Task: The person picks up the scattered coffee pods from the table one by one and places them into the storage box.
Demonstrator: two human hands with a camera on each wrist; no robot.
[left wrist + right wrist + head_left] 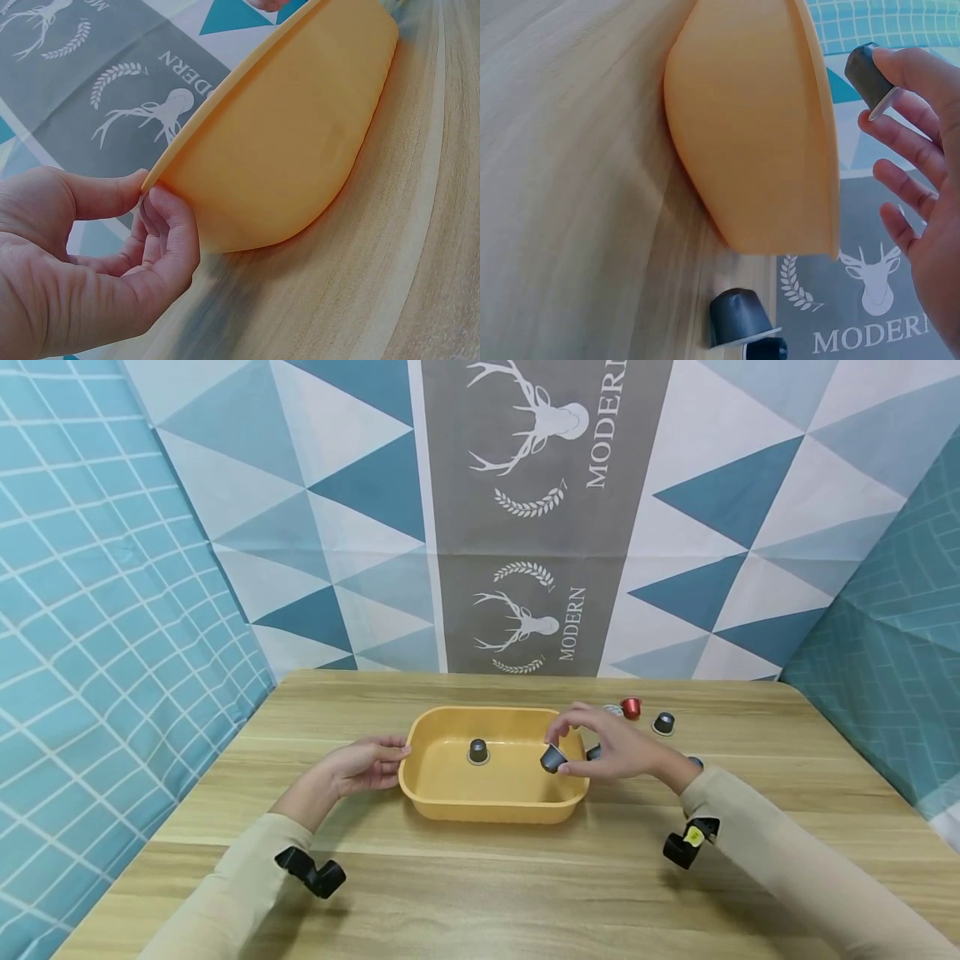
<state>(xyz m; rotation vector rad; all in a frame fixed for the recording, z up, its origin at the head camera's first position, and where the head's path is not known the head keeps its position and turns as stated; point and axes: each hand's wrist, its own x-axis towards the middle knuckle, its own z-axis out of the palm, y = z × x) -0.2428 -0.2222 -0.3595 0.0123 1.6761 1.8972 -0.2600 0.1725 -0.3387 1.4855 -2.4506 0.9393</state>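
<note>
A yellow-orange plastic basin (491, 812) sits on the wooden table. My left hand (367, 764) pinches its left rim between thumb and fingers, as the left wrist view shows up close. Over the right end of the basin, my right hand (611, 743) holds a dark coffee capsule (870, 79) between thumb and fingertips, tilted. Its other fingers are spread and loosely bent. Inside the basin, a black coffee capsule (477, 750) stands on its wide rim, left of the middle.
Right of the basin lie several more capsules: a red capsule (631, 707), a black capsule (663, 722), a pale-lidded one (613, 710), and dark ones partly hidden by my right hand and wrist. A patterned cloth (375, 527) hangs behind the table.
</note>
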